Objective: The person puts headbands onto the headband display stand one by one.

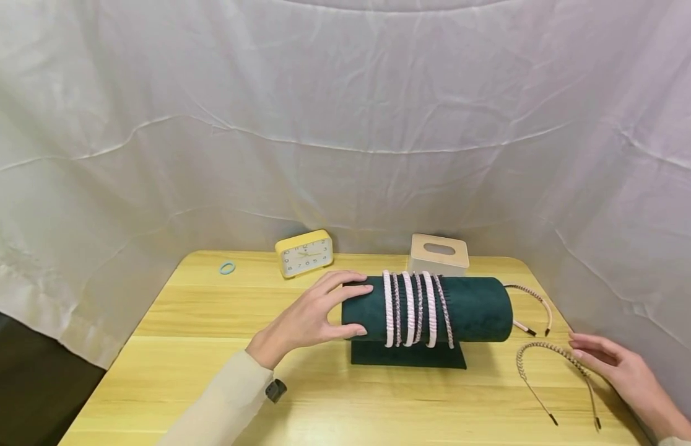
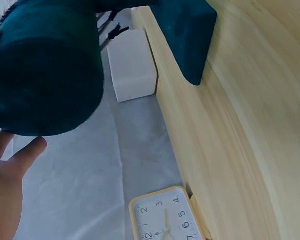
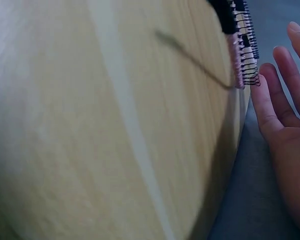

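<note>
A dark green velvet headband stand (image 1: 477, 310), a padded cylinder on a flat base, carries several pale pink and patterned headbands (image 1: 409, 313) round its middle. My left hand (image 1: 306, 313) holds the stand's left end, fingers over the top and thumb low on the front. From the left wrist view, the round end face of the stand (image 2: 45, 90) fills the upper left. On the right lies a thin braided headband (image 1: 551, 345) with dark tips. My right hand (image 1: 630, 371) is beside it, fingers extended and right at its outer edge. Toothed headband parts (image 3: 242, 50) show near those fingertips.
Another headband (image 1: 537, 294) lies behind the stand's right end. At the back stand a yellow clock (image 1: 305, 253) and a tissue box (image 1: 439, 253) with a wooden top. A small blue ring (image 1: 227, 267) lies far left on the wooden table (image 1: 212, 347). Grey cloth (image 1: 345, 124) surrounds it.
</note>
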The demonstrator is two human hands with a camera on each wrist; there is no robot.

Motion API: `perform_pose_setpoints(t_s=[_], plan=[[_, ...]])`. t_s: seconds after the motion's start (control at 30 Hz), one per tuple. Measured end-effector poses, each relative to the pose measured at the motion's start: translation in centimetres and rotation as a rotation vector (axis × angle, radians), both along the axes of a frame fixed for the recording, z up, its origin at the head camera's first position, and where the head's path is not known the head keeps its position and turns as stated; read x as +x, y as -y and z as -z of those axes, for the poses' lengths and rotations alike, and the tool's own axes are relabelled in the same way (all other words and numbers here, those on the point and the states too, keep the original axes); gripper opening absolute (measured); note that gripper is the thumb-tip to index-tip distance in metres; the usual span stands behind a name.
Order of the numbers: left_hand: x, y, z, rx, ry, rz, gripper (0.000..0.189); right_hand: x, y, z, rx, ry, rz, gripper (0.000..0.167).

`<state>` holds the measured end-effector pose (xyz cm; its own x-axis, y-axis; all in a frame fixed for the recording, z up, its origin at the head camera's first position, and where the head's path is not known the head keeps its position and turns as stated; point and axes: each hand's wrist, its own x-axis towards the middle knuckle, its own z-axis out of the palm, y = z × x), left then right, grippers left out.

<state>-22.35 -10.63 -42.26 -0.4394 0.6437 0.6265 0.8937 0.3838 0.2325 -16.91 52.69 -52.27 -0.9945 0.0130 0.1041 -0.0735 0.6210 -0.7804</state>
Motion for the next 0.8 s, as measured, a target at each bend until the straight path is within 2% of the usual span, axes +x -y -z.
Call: perform_pose_setpoints(t_s=[0.13, 0.3, 0.4, 0.57, 0.8], plan=[[-0.29, 0.18, 0.49, -0.006, 0.011, 0.02, 0.082, -0.16, -0.13, 0.53, -0.006, -0.005, -0.005, 0.045], [-0.66, 0.19, 0.87, -0.007, -0.013, 0.051, 0.086, -0.26, -0.19, 0.87, 0.026, 0.051, 0.022, 0.053], [-0.83, 0.0, 0.77, 0.0, -0.043, 0.064, 0.084, -0.24, -0.33, 1.03, 0.053, 0.074, 0.035, 0.058], [-0.87, -0.1, 0.64, 0.009, -0.082, 0.066, 0.081, -0.41, -0.45, 1.07, 0.068, 0.064, 0.019, 0.055], [-0.72, 0.24, 0.54, 0.011, -0.087, 0.055, 0.08, -0.34, -0.27, 0.81, 0.082, 0.092, -0.005, 0.053]])
